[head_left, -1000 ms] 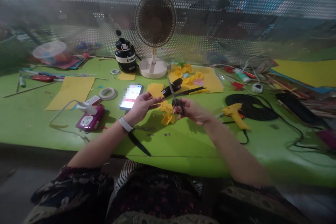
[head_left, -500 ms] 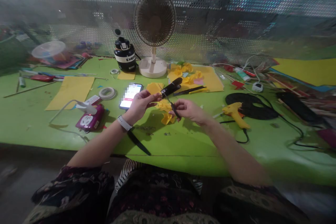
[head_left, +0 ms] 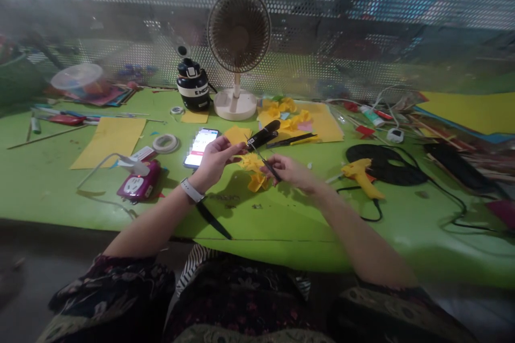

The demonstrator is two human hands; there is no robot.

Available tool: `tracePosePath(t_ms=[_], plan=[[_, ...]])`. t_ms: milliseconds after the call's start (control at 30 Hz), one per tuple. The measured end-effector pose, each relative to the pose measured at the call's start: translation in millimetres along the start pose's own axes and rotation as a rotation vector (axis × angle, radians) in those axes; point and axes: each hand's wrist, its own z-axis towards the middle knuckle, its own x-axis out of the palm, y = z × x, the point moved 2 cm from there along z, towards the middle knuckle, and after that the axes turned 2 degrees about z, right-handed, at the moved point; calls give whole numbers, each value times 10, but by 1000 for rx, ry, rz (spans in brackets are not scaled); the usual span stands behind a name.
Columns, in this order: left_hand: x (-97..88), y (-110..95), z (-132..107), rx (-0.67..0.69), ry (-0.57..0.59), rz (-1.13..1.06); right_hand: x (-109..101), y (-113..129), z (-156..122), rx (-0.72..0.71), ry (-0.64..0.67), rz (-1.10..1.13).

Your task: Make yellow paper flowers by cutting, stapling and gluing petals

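My left hand [head_left: 215, 159] is closed in a pinch in front of my body; whatever lies between the fingertips is too small to make out. In my right hand [head_left: 288, 170] is a pair of scissors [head_left: 271, 169] with dark handles, its thin blades pointing up and left toward the left fingertips. Just beyond the blades lies a black stapler [head_left: 265, 133]. Crumpled yellow paper pieces [head_left: 256, 181] lie on the table below the hands. A lit phone [head_left: 195, 157] rests beside my left hand, partly covered by it.
A fan [head_left: 235, 105] and a black bottle [head_left: 193, 91] stand at the back of the green table [head_left: 322, 236]. To the right are a yellow glue gun [head_left: 361, 176] with its cord and a black flat disc [head_left: 384, 158]. A purple power socket [head_left: 139, 185] and a tape roll [head_left: 165, 143] lie left.
The scissors have tilted slightly in my right hand, their handles showing longer now. My left hand keeps its pinch in nearly the same place. The whole view has shifted a little.
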Motion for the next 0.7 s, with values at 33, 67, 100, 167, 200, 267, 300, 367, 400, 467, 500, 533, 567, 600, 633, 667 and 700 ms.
tracePosePath(t_ms=[33, 67, 100, 167, 200, 267, 300, 367, 400, 467, 500, 533, 567, 600, 633, 667, 700], plan=[[8, -3, -5, 1, 2, -5, 10, 3, -5, 3, 5, -6], [14, -4, -8, 0, 3, -7, 19, 8, -11, 4, 8, -8], [18, -3, -10, 0, 4, -7, 28, 14, -17, 4, 9, -9], [16, 4, -11, 10, 8, -1, 46, 27, -30, 0, 8, -10], [13, 9, -10, 17, 10, 3, 55, 32, -35, -2, 8, -11], [4, 20, -8, 28, 15, 9, 72, 36, -41, -8, 7, -19], [1, 25, -9, 28, 18, 11, 80, 34, -41, -12, 4, -22], [3, 29, -14, 15, 17, 14, 92, 28, -37, -23, -15, -23], [6, 29, -18, 4, 13, 15, 96, 24, -35, -26, -24, -22], [16, 27, -27, -28, -1, 16, 103, 16, -32, -18, -34, -19], [22, 25, -31, -44, -6, 15, 105, 13, -31, -14, -32, -19], [29, 24, -35, -57, -5, 14, 107, 11, -31, -12, -30, -18], [36, 23, -38, -67, -1, 12, 107, 10, -30, -13, -27, -16], [42, 22, -39, -72, 6, 8, 108, 7, -28, -17, -23, -12], [47, 22, -40, -75, 12, 4, 108, 5, -25, -23, -20, -6], [50, 23, -40, -77, 17, 0, 109, 2, -22, -30, -18, 0], [52, 24, -40, -79, 22, -4, 109, -2, -18, -35, -18, 6]])
